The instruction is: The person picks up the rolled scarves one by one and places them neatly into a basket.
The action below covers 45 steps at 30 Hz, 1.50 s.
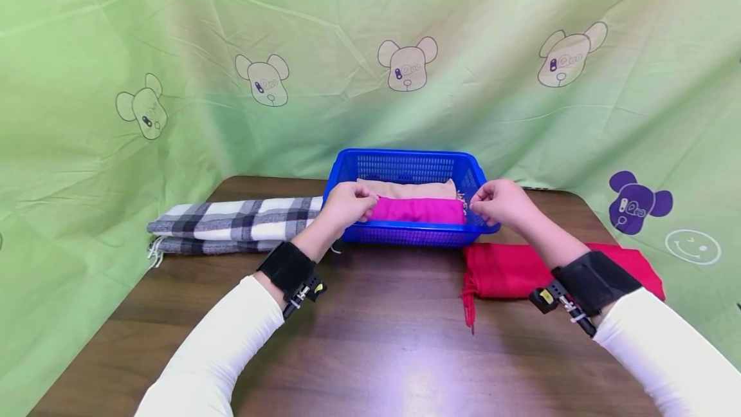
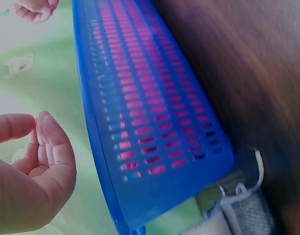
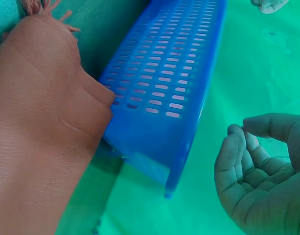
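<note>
Above the near left part of a blue plastic basket is my left hand. The left wrist view has the left hand beside the basket wall, curled fingers meeting the thumb, nothing between them. At the basket's right end hovers my right hand. In the right wrist view this right hand has its thumb against its curled fingertips and holds nothing. Inside the basket a folded magenta cloth lies in front of a folded beige scarf with fringe at its right end.
A folded black-and-white checked scarf lies left of the basket. Right of it, partly under my right forearm, is a folded red scarf with tassels. Both rest on the brown wooden table. Green printed fabric hangs behind.
</note>
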Motion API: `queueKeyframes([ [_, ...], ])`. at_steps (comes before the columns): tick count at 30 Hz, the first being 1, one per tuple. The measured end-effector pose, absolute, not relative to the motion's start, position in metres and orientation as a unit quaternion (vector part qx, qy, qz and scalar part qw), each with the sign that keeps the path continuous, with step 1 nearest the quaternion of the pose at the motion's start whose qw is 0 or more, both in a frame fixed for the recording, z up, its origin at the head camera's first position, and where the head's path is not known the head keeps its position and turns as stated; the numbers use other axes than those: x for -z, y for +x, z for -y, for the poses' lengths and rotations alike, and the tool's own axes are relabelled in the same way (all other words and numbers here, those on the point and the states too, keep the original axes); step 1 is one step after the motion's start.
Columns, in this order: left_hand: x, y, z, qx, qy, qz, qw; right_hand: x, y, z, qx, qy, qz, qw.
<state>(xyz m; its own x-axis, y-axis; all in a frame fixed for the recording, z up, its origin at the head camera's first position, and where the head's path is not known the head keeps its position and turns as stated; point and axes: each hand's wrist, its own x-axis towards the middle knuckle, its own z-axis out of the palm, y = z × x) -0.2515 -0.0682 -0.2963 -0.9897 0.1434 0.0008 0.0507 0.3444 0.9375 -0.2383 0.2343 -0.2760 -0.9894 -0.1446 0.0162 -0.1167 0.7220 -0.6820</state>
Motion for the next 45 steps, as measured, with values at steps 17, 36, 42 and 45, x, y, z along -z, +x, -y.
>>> queueKeyframes([
  [17, 0.306, -0.222, 0.054, -0.605, 0.095, -0.787, 0.08, 0.288, -0.211, -0.257, 0.386, -0.066, -0.92, 0.022],
  [36, 0.333, -0.203, 0.021, -0.596, 0.097, -0.785, 0.142, 0.306, -0.196, -0.298, 0.413, -0.037, -0.909, 0.037],
  [42, 0.343, -0.199, 0.009, -0.591, 0.095, -0.787, 0.147, 0.312, -0.193, -0.309, 0.413, -0.022, -0.909, 0.046],
  [45, 0.348, -0.198, 0.003, -0.589, 0.087, -0.788, 0.155, 0.314, -0.192, -0.315, 0.413, -0.012, -0.909, 0.048],
])
